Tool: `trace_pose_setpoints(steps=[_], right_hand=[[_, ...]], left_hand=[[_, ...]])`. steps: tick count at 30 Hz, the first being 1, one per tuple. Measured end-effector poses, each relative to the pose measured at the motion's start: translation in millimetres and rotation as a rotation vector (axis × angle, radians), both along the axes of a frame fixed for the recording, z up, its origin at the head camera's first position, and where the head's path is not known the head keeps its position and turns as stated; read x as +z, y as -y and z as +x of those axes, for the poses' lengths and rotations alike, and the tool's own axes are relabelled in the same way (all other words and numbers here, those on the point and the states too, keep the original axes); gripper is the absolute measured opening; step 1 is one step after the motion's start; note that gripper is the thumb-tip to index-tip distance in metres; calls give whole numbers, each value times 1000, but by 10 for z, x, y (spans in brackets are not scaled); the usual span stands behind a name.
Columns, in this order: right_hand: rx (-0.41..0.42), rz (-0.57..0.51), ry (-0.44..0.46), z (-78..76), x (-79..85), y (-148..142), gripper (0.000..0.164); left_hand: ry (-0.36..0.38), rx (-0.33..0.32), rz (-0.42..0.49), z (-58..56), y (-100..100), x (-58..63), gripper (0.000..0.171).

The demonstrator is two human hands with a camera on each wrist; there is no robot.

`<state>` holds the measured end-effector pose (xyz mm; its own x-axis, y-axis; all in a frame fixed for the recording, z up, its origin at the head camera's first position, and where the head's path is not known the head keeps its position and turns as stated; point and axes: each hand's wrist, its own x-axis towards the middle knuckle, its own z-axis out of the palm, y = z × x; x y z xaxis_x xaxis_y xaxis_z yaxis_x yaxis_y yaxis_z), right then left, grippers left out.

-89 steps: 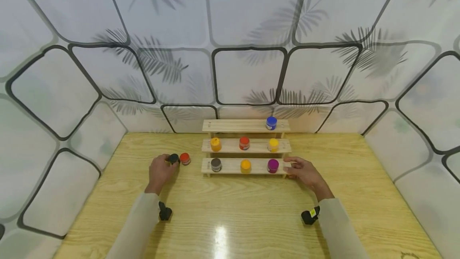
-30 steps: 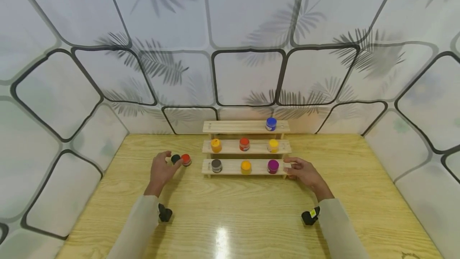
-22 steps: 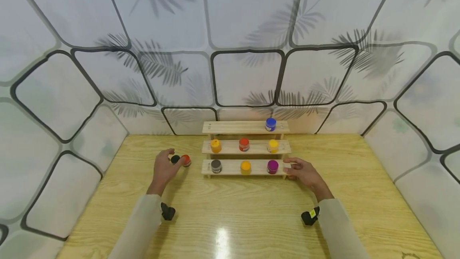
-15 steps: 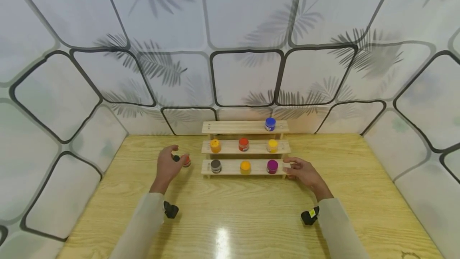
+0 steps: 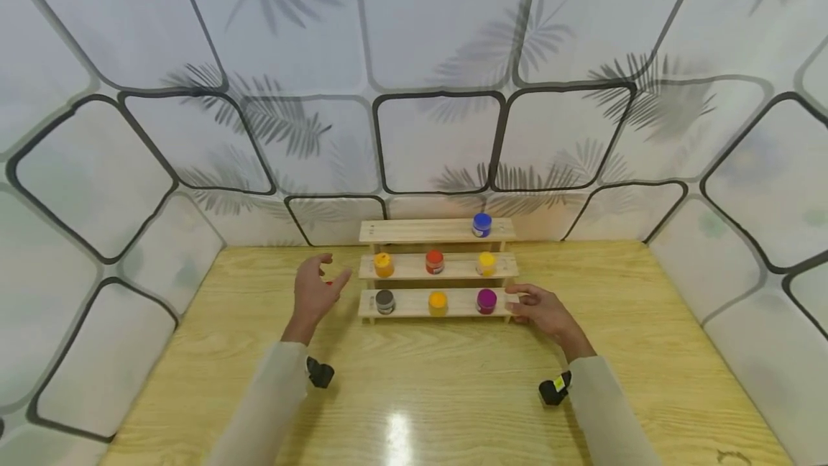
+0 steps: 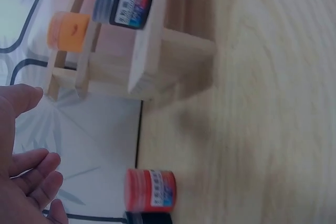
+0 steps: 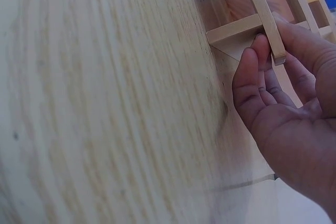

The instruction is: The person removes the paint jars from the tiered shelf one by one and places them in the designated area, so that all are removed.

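My left hand is spread with nothing in it, left of the three-tier wooden rack. In the head view it hides most of a red paint jar and all of a black-lidded jar. The left wrist view shows those two side by side on the table. My right hand pinches the right end of the rack's bottom shelf, thumb above and fingers beneath. On that shelf stand a dark grey jar, an orange-yellow jar and a purple jar.
The middle shelf bears an orange jar, a red jar and a yellow jar. One blue jar is at the top shelf's right. The patterned backdrop rises behind and beside the wooden table.
My left hand has let go of the black-lidded jar beside the red one, opened, and shifted right toward the rack. My right hand keeps its grip on the shelf end.
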<state>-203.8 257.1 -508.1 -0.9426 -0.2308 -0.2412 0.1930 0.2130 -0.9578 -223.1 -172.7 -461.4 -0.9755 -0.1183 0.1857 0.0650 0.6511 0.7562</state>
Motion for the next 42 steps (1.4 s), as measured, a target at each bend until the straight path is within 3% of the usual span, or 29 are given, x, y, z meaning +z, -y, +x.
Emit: trace_pose_setpoints(steps=[12, 23, 32, 42], right_hand=[[-7, -9, -13, -10, -14, -9, 51], [-24, 3, -11, -9, -20, -6, 51], [-24, -20, -2, -26, -30, -4, 50], [-23, -24, -3, 2, -37, 3, 49]], left_hand=[[-53, -29, 69, -118, -287, 215, 52], [-161, -75, 143, -266, -642, 447, 50], [-186, -89, 138, -307, -813, 500, 48], [-273, -146, 107, -391, -1018, 538, 46]])
